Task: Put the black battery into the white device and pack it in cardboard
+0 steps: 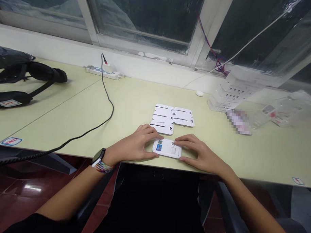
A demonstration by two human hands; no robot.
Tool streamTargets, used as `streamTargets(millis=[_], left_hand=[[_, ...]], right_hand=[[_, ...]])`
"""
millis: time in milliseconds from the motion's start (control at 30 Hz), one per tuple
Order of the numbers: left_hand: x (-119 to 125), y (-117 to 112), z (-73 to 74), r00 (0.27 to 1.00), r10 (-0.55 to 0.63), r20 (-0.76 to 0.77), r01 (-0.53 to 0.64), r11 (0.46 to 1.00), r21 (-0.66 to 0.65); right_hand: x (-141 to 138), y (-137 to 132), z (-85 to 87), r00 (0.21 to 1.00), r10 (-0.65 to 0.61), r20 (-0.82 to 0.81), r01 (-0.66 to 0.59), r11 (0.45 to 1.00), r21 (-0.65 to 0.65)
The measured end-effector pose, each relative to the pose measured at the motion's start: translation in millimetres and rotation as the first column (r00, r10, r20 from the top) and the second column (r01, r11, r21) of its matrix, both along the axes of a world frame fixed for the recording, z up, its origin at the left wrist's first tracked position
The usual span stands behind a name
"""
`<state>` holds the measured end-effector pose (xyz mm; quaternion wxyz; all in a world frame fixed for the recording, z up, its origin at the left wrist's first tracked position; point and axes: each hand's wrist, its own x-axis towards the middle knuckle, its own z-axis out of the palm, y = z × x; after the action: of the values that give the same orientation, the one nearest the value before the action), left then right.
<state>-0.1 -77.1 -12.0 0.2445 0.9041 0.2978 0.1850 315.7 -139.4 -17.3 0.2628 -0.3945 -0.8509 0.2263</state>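
A flat white rectangular pack (167,149) with rounded corners lies near the front edge of the table. It bears a blue label at its left end, small printed codes and fine text. My left hand (143,143) holds its left end between thumb and fingers. At the opposite end, my right hand (198,152) grips it the same way. Just beyond are several white rounded cards in two columns, a left column (162,127) and a right column (184,121). Each shows a black line and a letter like a W; the cards appear to overlap.
A black cable (94,128) runs from a power strip (103,73) across the left side. White stacked boxes (233,92), a clear plastic bag (285,109) and a blurred-out item (239,122) stand at right. Black strapped gear (29,78) lies far left.
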Motion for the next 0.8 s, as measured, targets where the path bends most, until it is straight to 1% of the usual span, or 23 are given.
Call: streamTargets(millis=[67, 233, 467, 800], left_hand=[[-0.4, 0.4, -0.5, 1.000, 0.003, -0.007, -0.003, 1.000, 0.003], [-1.2, 1.1, -0.9, 0.999, 0.006, -0.032, -0.006, 1.000, 0.016], [-1.8, -0.9, 2.5, 0.996, -0.014, -0.083, 0.014, 1.000, 0.000], [-1.0, -0.4, 4.1, 0.997, -0.053, -0.058, 0.054, 0.998, 0.021]], right_hand=[[0.8, -0.2, -1.4, 1.000, 0.003, 0.017, -0.003, 1.000, -0.017], [-2.5, 4.1, -3.3, 1.000, -0.001, 0.000, 0.001, 1.000, -0.031], [-2.6, 4.4, -2.2, 1.000, -0.007, -0.027, 0.005, 0.997, -0.082], [-1.7, 4.4, -9.4, 0.999, -0.005, -0.045, 0.003, 0.998, -0.060]])
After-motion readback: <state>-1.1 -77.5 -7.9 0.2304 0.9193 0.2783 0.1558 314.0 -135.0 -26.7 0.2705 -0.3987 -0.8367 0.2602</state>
